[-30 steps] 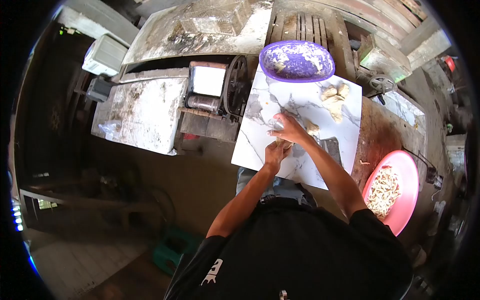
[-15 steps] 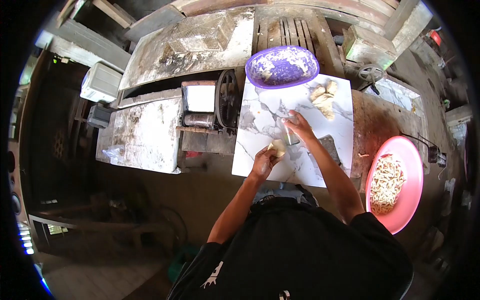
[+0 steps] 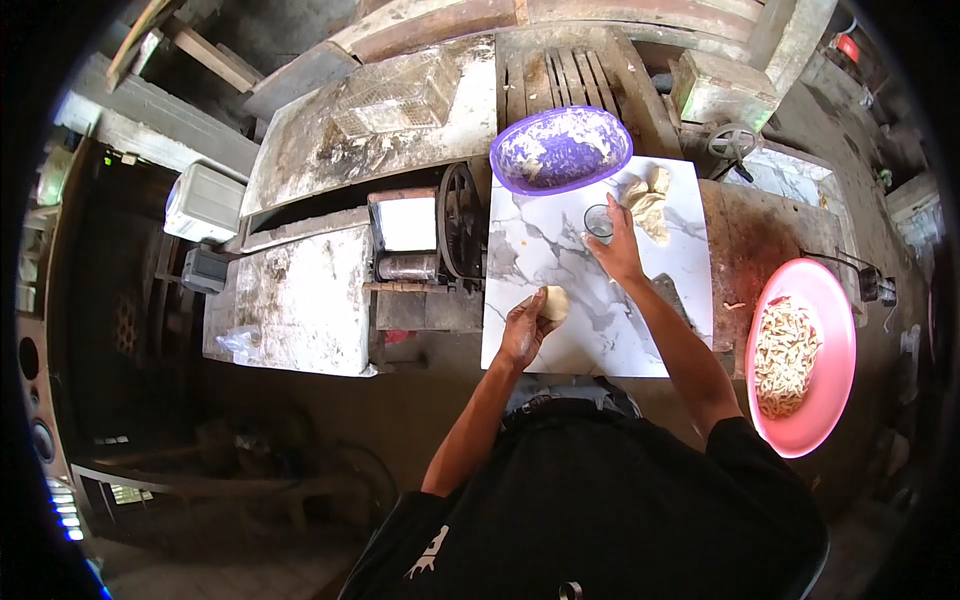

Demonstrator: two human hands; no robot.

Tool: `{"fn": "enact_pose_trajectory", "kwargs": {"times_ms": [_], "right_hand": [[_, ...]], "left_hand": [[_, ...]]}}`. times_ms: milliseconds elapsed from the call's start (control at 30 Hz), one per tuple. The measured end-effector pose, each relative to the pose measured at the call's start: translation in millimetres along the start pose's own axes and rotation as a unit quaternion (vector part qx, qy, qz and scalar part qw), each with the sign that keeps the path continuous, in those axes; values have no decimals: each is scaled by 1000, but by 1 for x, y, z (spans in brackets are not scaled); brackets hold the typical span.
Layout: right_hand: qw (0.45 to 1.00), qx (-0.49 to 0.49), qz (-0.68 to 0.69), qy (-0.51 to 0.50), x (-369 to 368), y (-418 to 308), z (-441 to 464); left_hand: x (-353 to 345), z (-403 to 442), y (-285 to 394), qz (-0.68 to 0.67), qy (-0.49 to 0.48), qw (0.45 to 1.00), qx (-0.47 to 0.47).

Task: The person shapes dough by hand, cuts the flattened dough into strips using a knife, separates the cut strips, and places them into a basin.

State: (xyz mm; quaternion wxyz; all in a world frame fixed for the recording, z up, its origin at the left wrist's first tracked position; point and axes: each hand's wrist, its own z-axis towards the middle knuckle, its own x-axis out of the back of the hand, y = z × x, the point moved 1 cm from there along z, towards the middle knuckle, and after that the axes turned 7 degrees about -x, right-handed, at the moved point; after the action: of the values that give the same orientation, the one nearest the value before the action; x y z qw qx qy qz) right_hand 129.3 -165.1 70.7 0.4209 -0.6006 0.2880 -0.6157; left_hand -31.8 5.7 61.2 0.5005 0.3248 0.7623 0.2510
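My left hand (image 3: 524, 330) pinches a round, flat piece of pale dough (image 3: 554, 304) near the front left of the marble-patterned board (image 3: 520, 240). Farther back, the fingers of my right hand (image 3: 620, 250) curl around a clear drinking glass (image 3: 599, 222) over the board; whether its base touches the surface I cannot tell. Just right of that hand lie several lumps of dough (image 3: 650, 208). A purple basin (image 3: 520, 183), smeared inside with dough, sits at the board's back edge. Partly behind my right forearm is a dark flat patch (image 3: 672, 298) that I cannot make out.
Left of the board stands a roller machine (image 3: 408, 266) with a large dark wheel (image 3: 459, 222). A pink basin (image 3: 828, 385) holding many dough strips is at the right. A wire basket (image 3: 395, 97) rests on the stained table behind. A metal handwheel (image 3: 730, 142) is at the back right.
My right hand has moved away from me with the glass, toward the purple basin and dough lumps. The left hand keeps the dough piece, now turned more face-up. The whole view has shifted slightly.
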Motion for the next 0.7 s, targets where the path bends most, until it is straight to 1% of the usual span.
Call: {"fn": "enact_pose_trajectory", "kwargs": {"times_ms": [67, 133, 167, 200, 233, 267, 300, 333, 367, 400, 433, 467, 500, 567, 600, 633, 700], "right_hand": [[998, 7, -44, 42, -1, 5, 1], [998, -3, -46, 41, 0, 7, 1], [998, -12, -47, 37, -1, 8, 1], [998, -15, -48, 40, 0, 4, -2], [994, -28, -69, 75, 0, -1, -7], [989, -40, -89, 110, 0, -5, -11], [989, -40, -88, 114, 3, -14, -17], [986, -50, -68, 146, 8, -24, -26], [981, -60, -49, 177, 11, -30, -38], [994, -80, -15, 72, -2, -11, -55], [994, -103, 17, -28, -13, 10, -74], [950, -205, 206, -114, -17, 2, -88], [854, -294, 385, -192, -21, -18, -100], [843, -264, 439, -162, -16, -47, -114], [844, -263, 443, -148, -17, -46, -113], [844, -264, 443, -146, -14, -45, -115], [837, -284, 450, -126, -6, -44, -116]], "left_hand": [[-2, 1, 6, -8, -5, 1000, 4], [-5, 0, 14, -59, -30, 998, 16], [-5, 1, 20, -58, -33, 998, 18], [-7, 0, 29, -100, -52, 992, 61], [-11, -1, 35, -142, -71, 982, 104], [-15, -4, 38, -140, -73, 982, 106], [-18, -7, 42, -121, -81, 986, 76], [-19, -7, 43, -103, -88, 990, 45], [-18, -6, 41, -102, -90, 990, 45], [-15, -4, 38, -37, -94, 995, 4], [-15, 0, 34, 29, -102, 994, -32], [-20, -2, 36, 58, -105, 992, -46], [-21, 0, 31, 58, -108, 992, -42], [-21, 3, 24, 181, -142, 963, -141], [-27, -2, 29, 234, -151, 945, -170], [-24, 0, 25, 234, -152, 945, -169], [-22, 4, 18, 340, -136, 902, -229]]}}
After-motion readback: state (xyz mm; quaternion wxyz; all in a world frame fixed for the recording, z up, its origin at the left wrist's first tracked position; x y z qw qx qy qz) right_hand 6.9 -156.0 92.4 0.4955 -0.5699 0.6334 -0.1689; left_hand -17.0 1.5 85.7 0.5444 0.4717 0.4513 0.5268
